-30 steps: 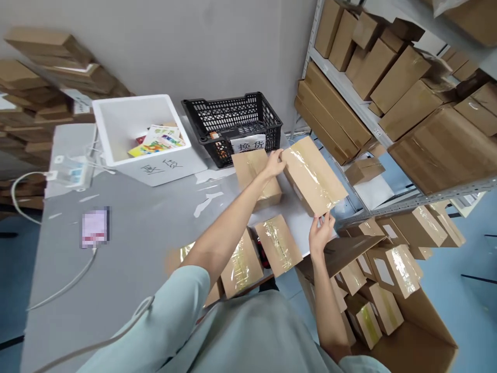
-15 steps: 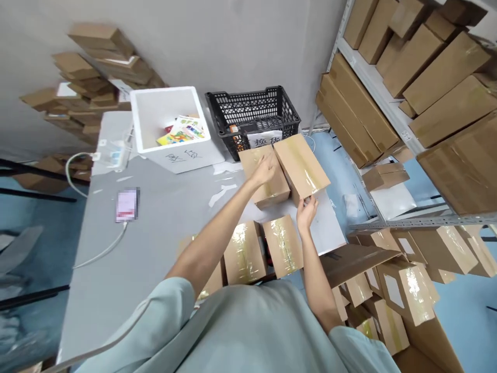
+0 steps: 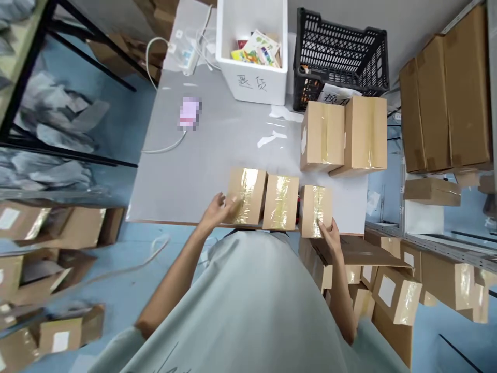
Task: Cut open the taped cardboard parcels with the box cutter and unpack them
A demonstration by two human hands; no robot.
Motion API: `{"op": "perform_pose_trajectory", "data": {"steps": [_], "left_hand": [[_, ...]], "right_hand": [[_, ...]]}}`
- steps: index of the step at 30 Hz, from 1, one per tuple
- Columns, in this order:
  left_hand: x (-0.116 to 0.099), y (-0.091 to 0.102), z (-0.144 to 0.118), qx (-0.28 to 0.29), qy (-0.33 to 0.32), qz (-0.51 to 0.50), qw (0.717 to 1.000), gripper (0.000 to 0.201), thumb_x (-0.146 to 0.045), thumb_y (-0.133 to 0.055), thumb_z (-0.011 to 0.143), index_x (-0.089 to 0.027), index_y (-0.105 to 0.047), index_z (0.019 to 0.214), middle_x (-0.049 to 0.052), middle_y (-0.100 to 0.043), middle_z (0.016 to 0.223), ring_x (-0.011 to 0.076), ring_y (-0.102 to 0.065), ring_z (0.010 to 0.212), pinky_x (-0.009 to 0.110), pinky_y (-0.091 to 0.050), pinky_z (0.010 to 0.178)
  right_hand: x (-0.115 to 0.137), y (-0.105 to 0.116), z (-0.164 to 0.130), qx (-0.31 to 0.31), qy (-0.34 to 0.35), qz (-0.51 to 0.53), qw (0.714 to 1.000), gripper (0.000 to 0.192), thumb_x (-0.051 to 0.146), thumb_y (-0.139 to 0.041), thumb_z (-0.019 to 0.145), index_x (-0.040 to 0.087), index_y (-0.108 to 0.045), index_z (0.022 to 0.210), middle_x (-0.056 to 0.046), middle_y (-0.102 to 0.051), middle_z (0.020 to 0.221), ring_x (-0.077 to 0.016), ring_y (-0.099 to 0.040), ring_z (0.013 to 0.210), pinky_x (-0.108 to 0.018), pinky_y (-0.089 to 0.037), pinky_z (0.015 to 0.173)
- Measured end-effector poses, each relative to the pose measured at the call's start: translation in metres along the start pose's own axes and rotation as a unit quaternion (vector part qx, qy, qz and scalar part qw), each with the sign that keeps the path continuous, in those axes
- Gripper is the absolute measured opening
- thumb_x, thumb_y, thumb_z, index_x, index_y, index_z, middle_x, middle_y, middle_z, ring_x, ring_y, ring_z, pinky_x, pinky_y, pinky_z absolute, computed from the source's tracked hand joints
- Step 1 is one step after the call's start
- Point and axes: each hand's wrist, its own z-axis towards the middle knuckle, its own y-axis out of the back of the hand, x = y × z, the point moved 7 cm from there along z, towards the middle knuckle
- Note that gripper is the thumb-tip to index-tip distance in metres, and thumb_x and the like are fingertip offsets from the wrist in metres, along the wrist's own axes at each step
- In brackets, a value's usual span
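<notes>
Our left hand (image 3: 218,209) is at the leftmost taped box (image 3: 248,198) and our right hand (image 3: 331,234) touches the rightmost box (image 3: 315,207), along the table (image 3: 217,145)'s near edge; whether either pinches, we cannot tell. We have left the two larger boxes (image 3: 324,129) side by side toward the right edge, so that pair now stands unheld. Beyond, the white bin (image 3: 250,93) reads 退货; the black crate (image 3: 341,49)'s label (image 3: 337,95) shows 换, the rest partly hidden.

Head view: worn on your head, facing forward and steeply down.
Shirt (image 3: 264,300): yours, closest to the lens, bottom centre.
Surface (image 3: 217,140): just ahead of you, seen from above.
Wall (image 3: 365,10): beyond, at top edge.
</notes>
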Motion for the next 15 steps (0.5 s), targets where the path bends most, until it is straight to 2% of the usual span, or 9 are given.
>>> {"op": "perform_pose_trajectory", "data": {"steps": [3, 5, 8, 12, 15], "left_hand": [[0.015, -0.014, -0.007, 0.089, -0.008, -0.061, 0.994, 0.091, -0.061, -0.094, 0.085, -0.019, -0.064, 0.16, 0.02, -0.076, 0.154, 0.0372, -0.077, 0.138, 0.052, -0.064, 0.121], [0.013, -0.017, -0.01, 0.107, -0.036, -0.063, 0.992, 0.092, -0.058, -0.097, 0.08, -0.019, -0.066, 0.158, 0.018, -0.077, 0.152, 0.0352, -0.08, 0.131, 0.048, -0.068, 0.114], [0.007, -0.013, -0.01, 0.138, -0.083, -0.039, 0.986, 0.085, -0.053, -0.093, 0.083, -0.021, -0.067, 0.158, 0.015, -0.079, 0.149, 0.035, -0.08, 0.132, 0.046, -0.067, 0.114], [0.01, 0.013, 0.011, 0.161, -0.121, -0.021, 0.979, 0.077, -0.051, -0.087, 0.089, -0.025, -0.067, 0.158, 0.011, -0.082, 0.145, 0.0346, -0.08, 0.13, 0.046, -0.067, 0.113], [0.026, 0.049, 0.047, 0.128, -0.116, 0.005, 0.985, 0.071, -0.049, -0.087, 0.089, -0.026, -0.07, 0.154, 0.01, -0.084, 0.139, 0.0339, -0.082, 0.123, 0.046, -0.067, 0.11]], "right_hand": [[0.016, -0.011, -0.003, -0.023, -0.015, 0.014, 1.0, 0.092, 0.072, -0.084, 0.091, 0.014, -0.065, 0.16, -0.024, -0.077, 0.154, -0.0371, -0.078, 0.138, -0.055, -0.061, 0.123], [0.032, -0.02, -0.001, -0.032, -0.008, 0.003, 0.999, 0.092, 0.07, -0.085, 0.09, 0.015, -0.065, 0.16, -0.024, -0.077, 0.154, -0.0371, -0.078, 0.137, -0.056, -0.061, 0.123], [0.054, -0.033, -0.003, -0.047, 0.014, -0.028, 0.998, 0.093, 0.071, -0.087, 0.085, 0.016, -0.068, 0.158, -0.022, -0.079, 0.15, -0.0374, -0.079, 0.135, -0.057, -0.061, 0.123], [0.077, -0.06, -0.017, -0.066, 0.028, -0.051, 0.996, 0.096, 0.075, -0.087, 0.083, 0.014, -0.071, 0.155, -0.022, -0.081, 0.148, -0.0387, -0.08, 0.135, -0.058, -0.062, 0.123], [0.097, -0.098, -0.022, -0.055, 0.059, -0.077, 0.994, 0.096, 0.073, -0.084, 0.087, 0.014, -0.067, 0.161, -0.021, -0.078, 0.153, -0.0372, -0.079, 0.137, -0.056, -0.06, 0.124]]}}
